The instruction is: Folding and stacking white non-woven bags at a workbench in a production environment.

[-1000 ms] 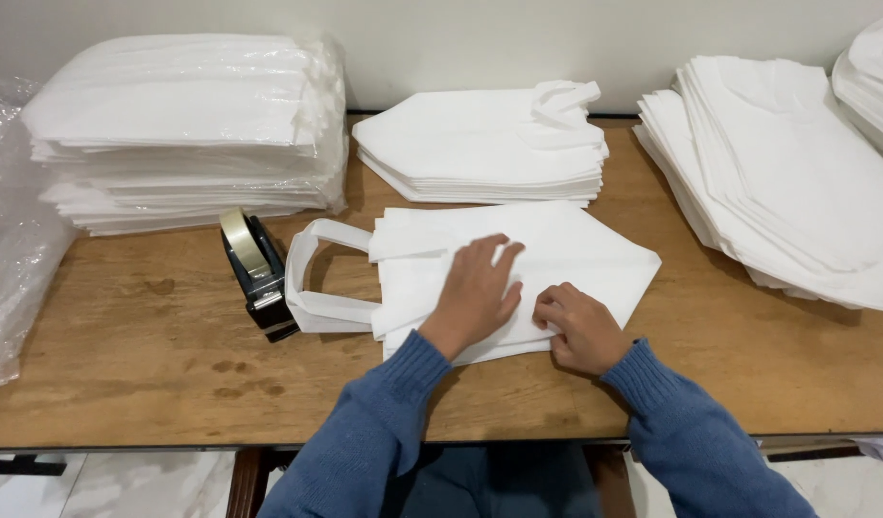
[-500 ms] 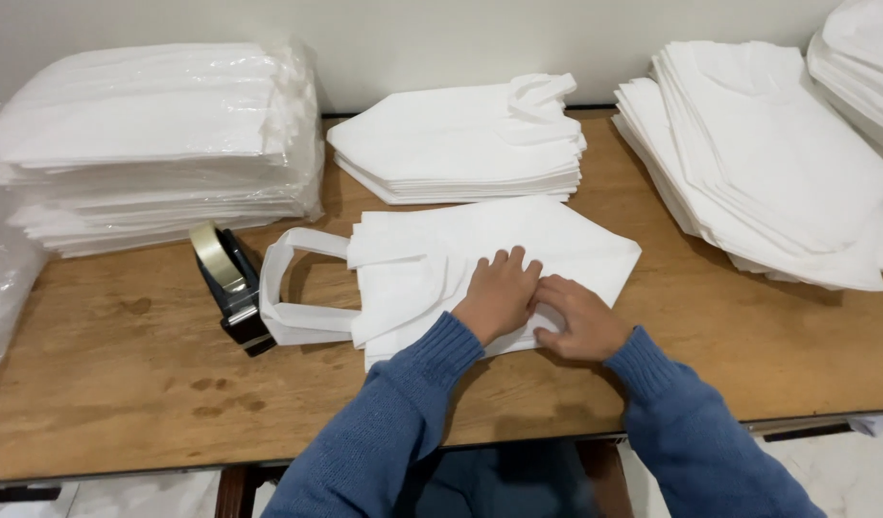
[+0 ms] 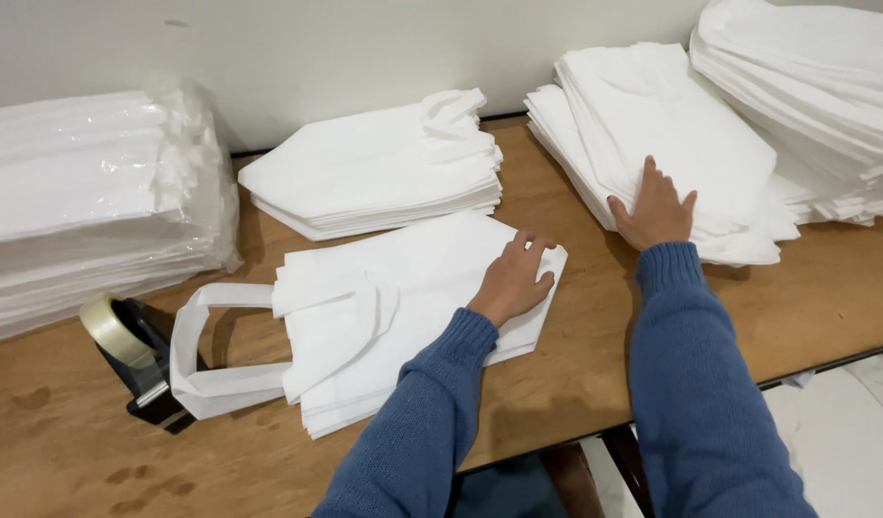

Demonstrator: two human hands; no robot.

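if snagged by a sleeve, liable to drag the whole top layer askew: the long loop handle sticking out from the centre pile of white bags, toward the tape dispenser just left of that pile. further left of the pile, a plastic-wrapped stack, slippery-looking, untouched. behind the pile, another folded stack, apart from both hands.

on the pile's right-hand corner, the left hand: fingers loosely spread and slightly curled over the top bag, pressing down, gripping nothing. likely trouble here: only one corner pinned, so upper layers free to slide or fan out toward the near edge of the table with any sideways push.

right of the pile, apart across bare wood, the right hand: fingers wide and flat on the sprawling stack of unfolded bags, palm down, nothing pinched. risk there too: sheets skewed and unevenly layered, easy to catch two at once or shift the heap. furthest right of the pile, a taller heap, untouched.
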